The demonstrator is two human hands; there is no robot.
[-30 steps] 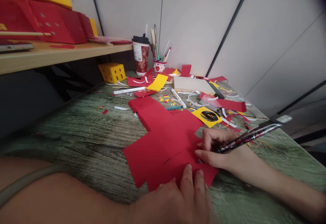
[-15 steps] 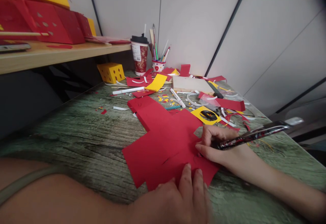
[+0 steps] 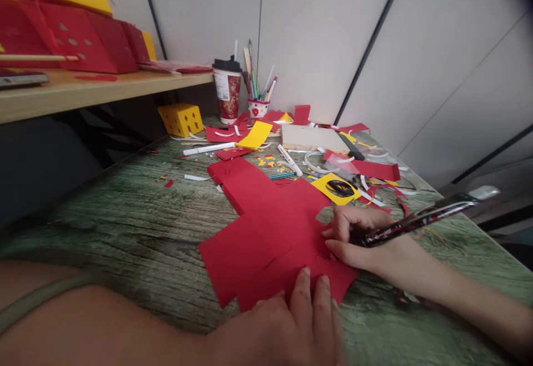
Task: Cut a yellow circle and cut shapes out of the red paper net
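"Where does the red cardstock cut-out [image 3: 266,216] lie?"

"Under both hands, which sit apart; from the left hand [image 3: 287,330], fingers flat on it, its long axis runs toward eleven o'clock"

"The right hand [image 3: 383,260]?"

"At its four-o'clock side, closed round one patterned pen [image 3: 420,221]"

"Counts?"

"One cut-out, two white markers [image 3: 290,160], one yellow box [image 3: 185,120]"

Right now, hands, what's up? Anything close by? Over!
Left hand on red paper. Right hand gripping dark pen. Yellow paper just beyond right hand.
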